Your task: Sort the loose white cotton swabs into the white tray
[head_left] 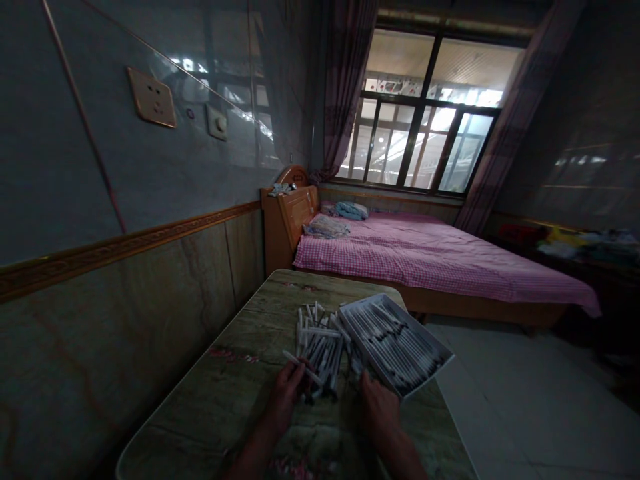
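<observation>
My left hand [286, 390] is closed in a pinch on a slim white pen-like tube [311, 374], which slants across the fingertips. Beyond it lies a loose pile of similar slim sticks [325, 350], white and grey with some dark ends. My right hand [380, 403] has its fingers closed at the pile's right edge, by the near corner of the box; blur and dim light hide what they grip. A shallow white box [434, 372] sits on the table at right, filled with rows of dark-tipped slim sticks [400, 340].
The wood-patterned table [200, 420] has rounded corners and stands along the tiled wall [205, 267]. Behind it is a bed [415, 253] with a pink checked sheet and a wooden headboard [287, 220]. Pale floor tiles [500, 393] show at right.
</observation>
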`<state>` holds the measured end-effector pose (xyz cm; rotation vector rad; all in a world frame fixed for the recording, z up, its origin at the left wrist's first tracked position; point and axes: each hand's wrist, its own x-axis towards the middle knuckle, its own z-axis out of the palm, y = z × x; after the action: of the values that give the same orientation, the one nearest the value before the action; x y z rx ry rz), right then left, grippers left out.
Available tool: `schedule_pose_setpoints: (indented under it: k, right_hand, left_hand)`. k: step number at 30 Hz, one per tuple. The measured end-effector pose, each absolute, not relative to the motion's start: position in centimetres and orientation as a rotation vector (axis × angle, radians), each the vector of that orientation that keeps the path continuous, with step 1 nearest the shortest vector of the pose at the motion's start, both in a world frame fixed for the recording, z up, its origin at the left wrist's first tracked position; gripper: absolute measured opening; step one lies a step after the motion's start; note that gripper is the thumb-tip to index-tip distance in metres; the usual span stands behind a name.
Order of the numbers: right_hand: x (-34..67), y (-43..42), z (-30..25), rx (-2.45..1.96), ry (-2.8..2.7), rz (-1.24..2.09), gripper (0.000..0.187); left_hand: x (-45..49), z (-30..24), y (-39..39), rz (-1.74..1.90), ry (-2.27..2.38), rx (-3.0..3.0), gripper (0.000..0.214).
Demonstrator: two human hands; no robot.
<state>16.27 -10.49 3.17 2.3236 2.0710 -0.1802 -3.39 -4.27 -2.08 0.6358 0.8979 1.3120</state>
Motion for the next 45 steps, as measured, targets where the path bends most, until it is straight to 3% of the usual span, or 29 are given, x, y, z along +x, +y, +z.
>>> schedule_pose_setpoints:
  k: [6, 13, 16, 21, 23, 29, 36, 45]
  right_hand:
    - [16.9, -10.8, 2.4, 2.367, 2.104, -0.282, 0.056]
    - [18.2, -10.7, 2.0, 2.466, 2.107, -0.583, 0.041]
    - [18.3, -10.6, 1.8, 2.501, 2.175, -0.953, 0.047]
    - [17.5, -10.3, 1.6, 2.578, 2.012, -1.907, 0.053]
    - [17.6, -10.0, 1.4, 2.659, 1.951, -2.091, 0.055]
    - [17.9, -9.7, 0.9, 2.764, 2.261, -1.843, 0.055]
    - [15.9, -12.2, 2.6, 2.426, 2.301, -2.251, 0.043]
    - [14.7, -12.0, 2.9, 2.387, 2.324, -2.350, 0.040]
  left_hand:
    - [-3.4, -1.8, -4.4, 1.318, 0.882, 0.615, 0.049]
    - [-3.5, -1.5, -4.6, 1.306, 0.888, 0.629, 0.050]
    - [-3.5, -1.6, -4.6, 1.305, 0.866, 0.621, 0.049]
    - [-3.5, -1.9, -4.3, 1.312, 0.864, 0.579, 0.047]
    - [-3.6, -2.0, -4.3, 1.318, 0.849, 0.570, 0.046]
    - [-3.5, -2.0, -4.3, 1.334, 0.813, 0.515, 0.043]
    - [-3.9, -2.0, -3.7, 1.404, 0.844, 0.386, 0.024]
    - [-3.8, -1.2, -4.1, 1.371, 0.854, 0.379, 0.013]
